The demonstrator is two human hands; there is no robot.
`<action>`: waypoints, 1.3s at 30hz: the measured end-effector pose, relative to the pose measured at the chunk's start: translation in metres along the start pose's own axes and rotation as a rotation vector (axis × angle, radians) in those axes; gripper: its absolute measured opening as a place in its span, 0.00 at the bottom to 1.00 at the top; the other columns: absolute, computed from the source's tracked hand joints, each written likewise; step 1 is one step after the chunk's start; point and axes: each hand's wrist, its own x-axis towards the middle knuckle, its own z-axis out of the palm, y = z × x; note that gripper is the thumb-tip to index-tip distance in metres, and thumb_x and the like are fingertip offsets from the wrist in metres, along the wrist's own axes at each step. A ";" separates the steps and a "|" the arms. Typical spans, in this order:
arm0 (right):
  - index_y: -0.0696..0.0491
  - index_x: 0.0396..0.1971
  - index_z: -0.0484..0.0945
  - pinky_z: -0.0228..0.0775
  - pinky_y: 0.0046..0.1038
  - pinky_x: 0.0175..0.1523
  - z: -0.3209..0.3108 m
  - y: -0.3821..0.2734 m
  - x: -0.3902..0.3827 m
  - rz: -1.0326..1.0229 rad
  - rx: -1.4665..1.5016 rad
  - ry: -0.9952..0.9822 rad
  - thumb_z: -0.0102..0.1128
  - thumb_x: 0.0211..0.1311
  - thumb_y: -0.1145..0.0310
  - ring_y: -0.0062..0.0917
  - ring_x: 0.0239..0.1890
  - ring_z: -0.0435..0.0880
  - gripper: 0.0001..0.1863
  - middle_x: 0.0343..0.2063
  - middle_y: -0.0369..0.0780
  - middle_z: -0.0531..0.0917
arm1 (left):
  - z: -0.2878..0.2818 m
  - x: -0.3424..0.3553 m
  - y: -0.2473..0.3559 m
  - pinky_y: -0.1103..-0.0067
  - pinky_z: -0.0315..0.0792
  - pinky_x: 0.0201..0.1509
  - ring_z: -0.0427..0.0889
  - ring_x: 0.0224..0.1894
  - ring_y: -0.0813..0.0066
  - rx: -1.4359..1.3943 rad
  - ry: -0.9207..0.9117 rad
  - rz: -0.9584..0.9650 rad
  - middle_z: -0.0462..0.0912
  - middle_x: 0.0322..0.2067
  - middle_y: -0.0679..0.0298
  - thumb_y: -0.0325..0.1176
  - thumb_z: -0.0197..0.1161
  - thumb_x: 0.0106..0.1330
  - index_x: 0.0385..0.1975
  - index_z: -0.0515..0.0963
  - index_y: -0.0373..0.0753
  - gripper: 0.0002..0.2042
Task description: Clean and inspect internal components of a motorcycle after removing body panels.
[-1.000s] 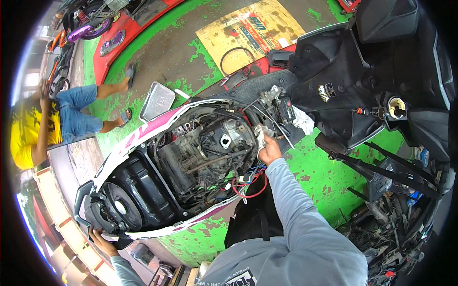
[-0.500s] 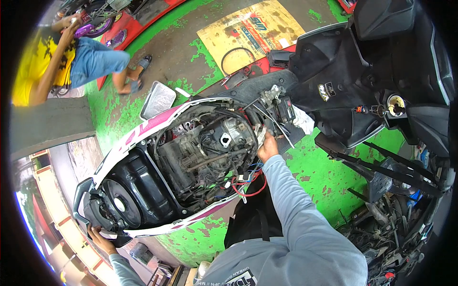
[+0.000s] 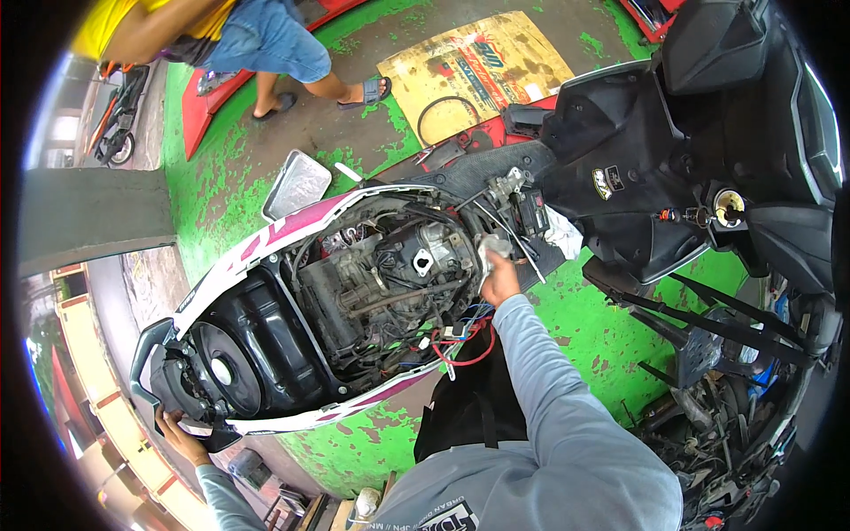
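Note:
A scooter with its seat and covers off lies across the middle, its engine [image 3: 425, 252] exposed inside white and pink side panels [image 3: 292, 226]. My right hand [image 3: 501, 280] is closed on a whitish rag [image 3: 490, 250], pressed against the frame edge at the engine bay's right end. At the scooter's tail, my left hand [image 3: 183, 437] grips the rear grab rail [image 3: 150, 354]; its fingertips are partly hidden. Between the tail and the engine sits the black fuel tank [image 3: 266, 332]. Red and blue wires [image 3: 469, 350] hang beside my right forearm.
Tools and a metal part [image 3: 506, 188] lie on the black footboard [image 3: 553, 252] by a white cloth [image 3: 563, 232]. A metal tray [image 3: 299, 184] rests beyond the scooter. A belt [image 3: 447, 106] lies on yellow cardboard [image 3: 531, 57]. A person in blue shorts [image 3: 274, 40] walks past. Scrap parts [image 3: 735, 434] pile at right.
My right hand with the rag has moved slightly at the frame edge. My left hand stays on the rail. The person in yellow has stepped rightward, toward the cardboard.

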 end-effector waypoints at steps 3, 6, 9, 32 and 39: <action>0.58 0.53 0.80 0.76 0.37 0.56 -0.005 0.014 0.010 -0.109 -0.277 0.159 0.63 0.62 0.79 0.31 0.50 0.85 0.18 0.49 0.42 0.86 | 0.000 -0.002 0.007 0.72 0.71 0.49 0.78 0.37 0.68 0.031 0.014 0.003 0.80 0.31 0.59 0.47 0.47 0.81 0.61 0.76 0.37 0.23; 0.61 0.50 0.82 0.76 0.35 0.53 -0.017 0.018 0.023 -0.154 -0.647 0.246 0.66 0.62 0.73 0.36 0.45 0.87 0.17 0.45 0.45 0.88 | 0.001 -0.004 0.018 0.70 0.72 0.48 0.81 0.37 0.66 0.067 0.032 0.009 0.82 0.30 0.58 0.47 0.47 0.81 0.61 0.76 0.37 0.22; 0.63 0.48 0.82 0.76 0.37 0.50 -0.029 0.011 0.032 -0.298 -1.081 0.221 0.67 0.59 0.71 0.40 0.41 0.88 0.18 0.41 0.49 0.89 | 0.000 -0.007 0.028 0.67 0.71 0.51 0.81 0.38 0.63 0.072 0.032 -0.010 0.82 0.30 0.57 0.46 0.47 0.81 0.59 0.77 0.36 0.21; 0.60 0.49 0.83 0.81 0.41 0.57 -0.006 -0.048 0.032 0.121 -2.760 -0.862 0.70 0.50 0.69 0.47 0.52 0.87 0.23 0.48 0.52 0.87 | -0.012 -0.018 0.074 0.64 0.67 0.55 0.76 0.45 0.55 0.165 0.189 -0.041 0.82 0.39 0.54 0.41 0.58 0.70 0.53 0.80 0.39 0.17; 0.59 0.52 0.81 0.80 0.41 0.59 0.012 -0.036 0.040 0.193 -2.661 -0.819 0.71 0.52 0.68 0.47 0.54 0.86 0.25 0.49 0.51 0.87 | -0.017 -0.013 0.081 0.62 0.68 0.54 0.75 0.43 0.54 0.218 0.165 -0.036 0.81 0.32 0.57 0.40 0.61 0.67 0.51 0.80 0.42 0.16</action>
